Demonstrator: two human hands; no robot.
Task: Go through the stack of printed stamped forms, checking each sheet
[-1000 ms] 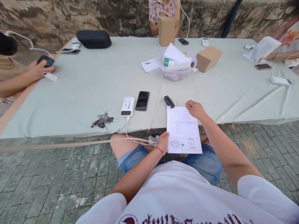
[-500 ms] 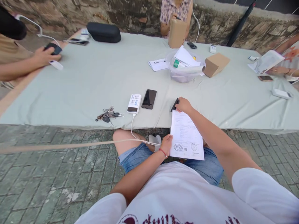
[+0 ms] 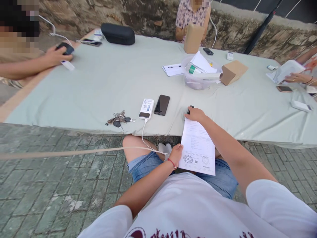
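Note:
A printed paper sheet (image 3: 198, 145) with round stamps near its bottom hangs over the table's front edge above my lap. My left hand (image 3: 176, 153) pinches its left edge, fingers closed. At the sheet's top, my right hand (image 3: 196, 115) is closed around a small black object that looks like a stapler (image 3: 189, 109); most of it is hidden under the fingers. Left of it on the table lie a dark smartphone (image 3: 161, 105), a white power bank (image 3: 146, 109) with a cable plugged in, and a bunch of keys (image 3: 120, 119).
Farther back on the cloth-covered table (image 3: 111, 86) are a clear plastic basin (image 3: 198, 84) holding papers, a brown cardboard box (image 3: 234, 72) and a black case (image 3: 118, 34). Several people sit around; one person's hand (image 3: 55, 56) holds a dark object. A cable (image 3: 74, 154) runs leftward.
My right hand and the black object have turned slightly at the sheet's top, and the sheet's lower end has dropped a little toward my lap. The view has shifted slightly left.

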